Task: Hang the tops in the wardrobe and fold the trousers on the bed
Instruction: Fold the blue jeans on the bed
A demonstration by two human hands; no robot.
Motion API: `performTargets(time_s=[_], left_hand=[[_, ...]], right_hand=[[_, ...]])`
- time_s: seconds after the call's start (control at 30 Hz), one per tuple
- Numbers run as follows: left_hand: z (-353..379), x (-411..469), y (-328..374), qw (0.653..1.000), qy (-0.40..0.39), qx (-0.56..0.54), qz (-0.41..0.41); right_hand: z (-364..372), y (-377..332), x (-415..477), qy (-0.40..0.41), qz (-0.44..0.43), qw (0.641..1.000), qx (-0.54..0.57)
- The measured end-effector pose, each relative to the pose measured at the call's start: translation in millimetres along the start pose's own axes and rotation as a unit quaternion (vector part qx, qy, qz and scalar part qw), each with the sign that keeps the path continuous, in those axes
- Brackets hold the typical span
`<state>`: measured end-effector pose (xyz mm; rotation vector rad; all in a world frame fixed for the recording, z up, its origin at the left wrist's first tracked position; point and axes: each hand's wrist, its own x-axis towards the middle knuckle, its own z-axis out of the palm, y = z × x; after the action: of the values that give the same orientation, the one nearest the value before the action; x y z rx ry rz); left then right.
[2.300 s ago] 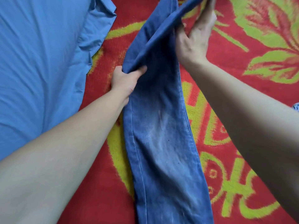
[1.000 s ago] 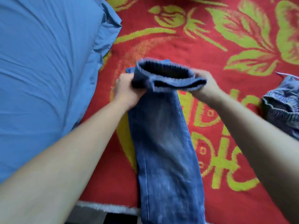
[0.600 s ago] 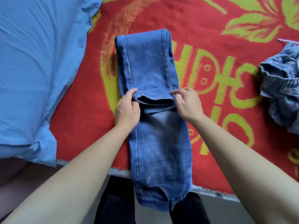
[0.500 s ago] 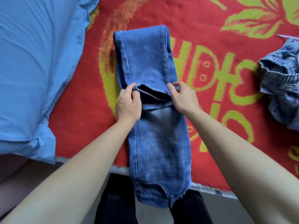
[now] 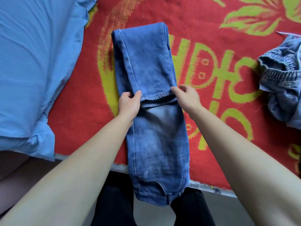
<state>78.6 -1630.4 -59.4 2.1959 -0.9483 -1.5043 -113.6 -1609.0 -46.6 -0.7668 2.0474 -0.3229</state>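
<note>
Trouser-folding step: jeans [image 5: 146, 62] lie on bed [image 5: 73, 98], legs doubled over. Left hand [image 5: 129, 105] pinches hem; right hand [image 5: 187, 97] loose, thumb touching hem. Next, likely: second fold over the waistband.

Jeans [image 5: 146, 62] on bed [image 5: 73, 119], pillow [image 5: 32, 62] left

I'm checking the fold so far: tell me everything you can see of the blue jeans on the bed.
The jeans are mid-blue denim, faded whitish down the thigh, with pale seam stitching. They lie flat and lengthwise on the red and green blanket, legs together and folded back once so the hems rest across the middle. The waistband end hangs over the bed's near edge. The left hand pinches the hems' left corner; the right hand touches the right corner.
</note>
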Motion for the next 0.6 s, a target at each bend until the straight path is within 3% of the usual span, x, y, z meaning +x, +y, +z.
performTargets(time_s=[0.23,0.47,0.6], left_hand=[[-8,9,27,0.993,-0.069,-0.092,-0.007],[-2,18,28,0.995,-0.078,-0.05,-0.034],[1,18,32,0.999,-0.03,0.017,-0.023]], right_hand=[[-3,-37,6,-0.012,-0.036,0.993,-0.112],[0,-28,-1,0.078,-0.091,0.971,-0.209],[4,-25,0,0.095,-0.114,0.972,-0.179]])
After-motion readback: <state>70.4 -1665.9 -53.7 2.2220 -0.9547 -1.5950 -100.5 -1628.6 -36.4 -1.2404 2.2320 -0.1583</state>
